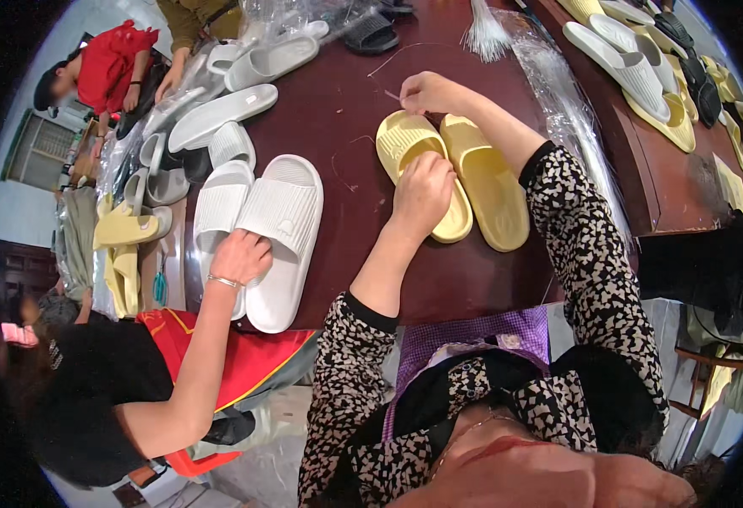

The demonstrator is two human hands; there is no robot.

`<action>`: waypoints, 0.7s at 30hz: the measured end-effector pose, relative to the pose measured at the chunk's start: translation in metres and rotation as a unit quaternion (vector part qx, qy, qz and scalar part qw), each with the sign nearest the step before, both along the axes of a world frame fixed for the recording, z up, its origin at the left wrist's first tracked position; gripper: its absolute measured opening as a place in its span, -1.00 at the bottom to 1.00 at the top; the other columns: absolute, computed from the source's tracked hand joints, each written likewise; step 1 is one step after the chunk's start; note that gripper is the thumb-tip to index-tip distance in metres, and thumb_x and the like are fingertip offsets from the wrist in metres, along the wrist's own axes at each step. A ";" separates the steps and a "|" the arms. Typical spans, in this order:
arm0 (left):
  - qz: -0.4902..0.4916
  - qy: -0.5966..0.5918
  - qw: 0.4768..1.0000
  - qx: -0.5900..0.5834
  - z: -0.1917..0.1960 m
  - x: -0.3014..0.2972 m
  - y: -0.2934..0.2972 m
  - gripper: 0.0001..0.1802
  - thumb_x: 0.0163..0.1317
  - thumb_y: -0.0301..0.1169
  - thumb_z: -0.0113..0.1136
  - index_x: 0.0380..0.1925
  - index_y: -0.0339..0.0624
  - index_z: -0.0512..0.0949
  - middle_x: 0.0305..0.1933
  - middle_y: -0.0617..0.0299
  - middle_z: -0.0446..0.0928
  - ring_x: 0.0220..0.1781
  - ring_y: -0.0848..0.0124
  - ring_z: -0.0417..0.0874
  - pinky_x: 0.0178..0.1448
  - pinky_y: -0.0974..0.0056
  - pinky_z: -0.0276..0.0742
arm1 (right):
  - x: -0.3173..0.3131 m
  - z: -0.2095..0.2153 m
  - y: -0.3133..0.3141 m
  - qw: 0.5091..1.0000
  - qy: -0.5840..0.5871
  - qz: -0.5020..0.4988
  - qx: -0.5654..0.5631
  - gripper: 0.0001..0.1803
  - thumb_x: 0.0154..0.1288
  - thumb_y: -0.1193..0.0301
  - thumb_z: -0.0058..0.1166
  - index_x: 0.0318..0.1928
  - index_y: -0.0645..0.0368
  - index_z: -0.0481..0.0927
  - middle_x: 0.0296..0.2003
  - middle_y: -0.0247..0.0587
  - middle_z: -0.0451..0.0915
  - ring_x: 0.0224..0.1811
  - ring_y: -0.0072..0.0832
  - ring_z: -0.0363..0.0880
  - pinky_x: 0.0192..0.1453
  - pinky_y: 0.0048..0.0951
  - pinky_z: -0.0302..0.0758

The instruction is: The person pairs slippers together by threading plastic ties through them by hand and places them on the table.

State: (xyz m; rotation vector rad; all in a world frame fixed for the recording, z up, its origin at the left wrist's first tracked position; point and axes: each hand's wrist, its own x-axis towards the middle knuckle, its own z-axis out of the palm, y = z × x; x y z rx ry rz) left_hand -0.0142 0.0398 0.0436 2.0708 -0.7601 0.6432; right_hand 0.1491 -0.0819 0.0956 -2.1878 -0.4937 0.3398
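Observation:
A pair of yellow slide sandals (481, 182) lies side by side on the dark red table (338, 110) in front of me. My left hand (422, 193) presses down on the left yellow sandal, fingers curled over its strap. At the far end of the pair, my right hand (426, 91) pinches a thin clear plastic tie (393, 96). Both my sleeves are black and cream patterned.
To my left a co-worker's hand (240, 256) rests on a pair of white slides (266, 229). More white, grey and yellow slides (219, 110) pile at the far left, others (642, 76) at the right edge. A bundle of clear ties (486, 34) and plastic bags (558, 93) lie beyond.

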 end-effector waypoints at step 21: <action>0.027 -0.082 0.990 -0.112 0.007 0.006 0.005 -0.77 0.04 -0.56 0.11 -0.24 -0.23 0.51 -0.18 0.07 0.50 -0.15 0.10 0.54 -0.06 0.14 0.47 | -0.022 -0.009 -0.012 0.972 0.062 -0.104 0.203 -0.92 0.17 0.52 0.05 -0.33 0.28 0.53 -0.50 -0.34 0.53 -0.47 -0.60 0.48 -0.31 -0.56 0.44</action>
